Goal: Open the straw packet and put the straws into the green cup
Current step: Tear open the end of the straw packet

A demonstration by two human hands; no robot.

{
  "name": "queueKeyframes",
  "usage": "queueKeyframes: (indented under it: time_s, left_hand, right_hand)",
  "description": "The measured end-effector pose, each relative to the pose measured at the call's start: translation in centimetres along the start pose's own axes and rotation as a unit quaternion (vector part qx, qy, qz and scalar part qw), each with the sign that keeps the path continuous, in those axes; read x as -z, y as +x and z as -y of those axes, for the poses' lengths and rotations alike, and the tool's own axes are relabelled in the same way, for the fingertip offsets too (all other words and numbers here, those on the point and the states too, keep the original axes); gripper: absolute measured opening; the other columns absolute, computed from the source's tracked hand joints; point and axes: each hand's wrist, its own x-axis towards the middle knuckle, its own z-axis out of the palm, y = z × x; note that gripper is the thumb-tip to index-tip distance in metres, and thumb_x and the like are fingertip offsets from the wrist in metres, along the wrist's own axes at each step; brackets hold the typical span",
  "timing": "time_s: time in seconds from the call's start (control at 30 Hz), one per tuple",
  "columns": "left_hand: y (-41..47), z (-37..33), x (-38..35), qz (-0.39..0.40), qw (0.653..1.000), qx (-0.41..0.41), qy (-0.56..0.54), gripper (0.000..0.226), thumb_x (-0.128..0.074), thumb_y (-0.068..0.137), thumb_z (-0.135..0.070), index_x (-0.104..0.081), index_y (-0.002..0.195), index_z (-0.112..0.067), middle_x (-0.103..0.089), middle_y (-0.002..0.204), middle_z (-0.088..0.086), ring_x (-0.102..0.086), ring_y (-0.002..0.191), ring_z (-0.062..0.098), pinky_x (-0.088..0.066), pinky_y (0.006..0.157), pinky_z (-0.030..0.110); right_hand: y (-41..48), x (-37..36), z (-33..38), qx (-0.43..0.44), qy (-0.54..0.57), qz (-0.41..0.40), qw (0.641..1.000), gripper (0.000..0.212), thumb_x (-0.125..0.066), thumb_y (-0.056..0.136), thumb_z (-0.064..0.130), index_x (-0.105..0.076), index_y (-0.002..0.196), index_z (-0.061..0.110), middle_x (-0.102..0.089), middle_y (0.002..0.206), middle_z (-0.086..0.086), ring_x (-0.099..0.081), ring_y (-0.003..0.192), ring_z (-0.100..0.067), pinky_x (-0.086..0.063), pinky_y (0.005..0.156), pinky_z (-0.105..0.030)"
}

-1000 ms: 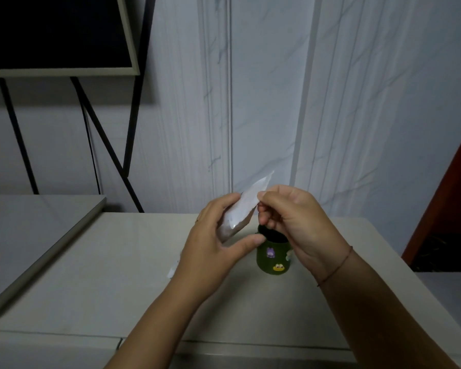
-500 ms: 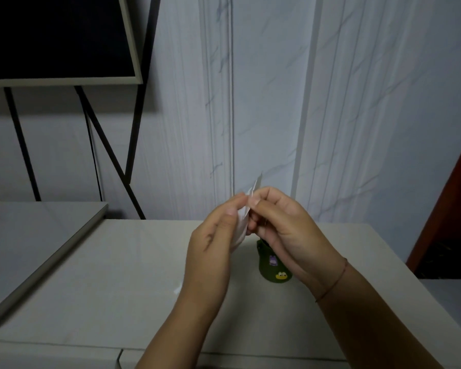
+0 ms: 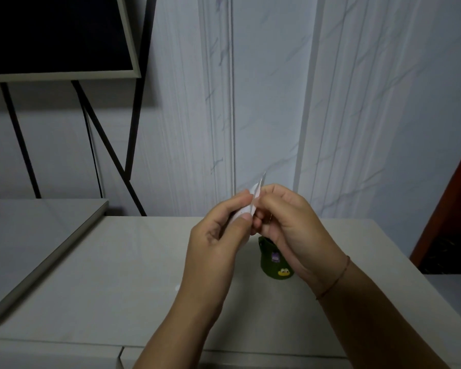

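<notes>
- Left hand (image 3: 216, 241) and right hand (image 3: 290, 222) meet above the bench (image 3: 117, 262), both gripping the straw packet (image 3: 256, 194) between them.
- Left fingers (image 3: 238, 203) curl onto the packet's left face, with the thumb pressing lower down — a pinch grip.
- Right fingers (image 3: 268, 202) curl in and pinch the packet's right side near the top.
- The packet is white, held edge-on and roughly upright. Its top corner pokes up past both hands and the rest is mostly hidden. Cannot tell whether it is torn open.
- Green cup (image 3: 273, 262) stands upright on the bench, under the right hand and partly covered by the palm. It has cartoon stickers on its side — one purple, one yellow.
- The packet is held in the air higher than the cup, apart from it.
- Thin cord bracelet (image 3: 336, 279) on the right wrist.
- Small white scrap (image 3: 177, 287) lies on the bench just left of the left wrist.
- Raised slab (image 3: 24, 235) sits at the bench's left.
- Dark framed panel (image 3: 56, 35) stands on black stand legs (image 3: 104, 145) behind the slab, with a pale marbled wall (image 3: 264, 102) at the back.
</notes>
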Motion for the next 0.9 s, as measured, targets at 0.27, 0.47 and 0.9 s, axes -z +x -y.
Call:
queueKeyframes:
  time_s: [0.27, 0.47, 0.9]
  left_hand:
    - [0.0, -0.3, -0.7, -0.027, 0.999, 0.010, 0.039, 0.019, -0.066, 0.085, -0.011, -0.072, 0.102, -0.014, -0.074, 0.101, 0.004, -0.069, 0.099, 0.019, -0.056, 0.080, 0.028]
    - [1.3, -3.1, 0.0, -0.018, 0.980, 0.003, 0.199, 0.012, -0.066, 0.079, -0.028, -0.068, 0.081, -0.016, -0.072, 0.083, -0.007, -0.067, 0.071, -0.002, -0.046, 0.055, 0.005]
    - [2.3, -1.8, -0.1, 0.023, 0.923, -0.080, 0.375, 0.029, -0.050, 0.085, -0.020, -0.057, 0.057, -0.018, -0.053, 0.064, -0.006, -0.051, 0.060, 0.002, -0.038, 0.053, 0.012]
  right_hand:
    - [-0.1, 0.1, 0.3, 0.000, -0.088, -0.010, 0.996, 0.020, -0.050, 0.086, 0.007, -0.065, 0.072, 0.008, -0.058, 0.059, -0.005, -0.051, 0.050, -0.009, -0.048, 0.054, -0.025]
    - [-0.3, 0.0, 0.5, 0.025, -0.058, 0.045, 0.997, 0.023, -0.050, 0.090, 0.006, -0.060, 0.071, 0.015, -0.056, 0.052, 0.002, -0.053, 0.051, -0.010, -0.049, 0.055, -0.021]
    - [0.0, 0.1, -0.6, 0.034, -0.055, 0.020, 0.998, 0.024, -0.046, 0.092, 0.006, -0.054, 0.070, 0.012, -0.050, 0.052, 0.002, -0.047, 0.051, -0.009, -0.047, 0.055, -0.021]
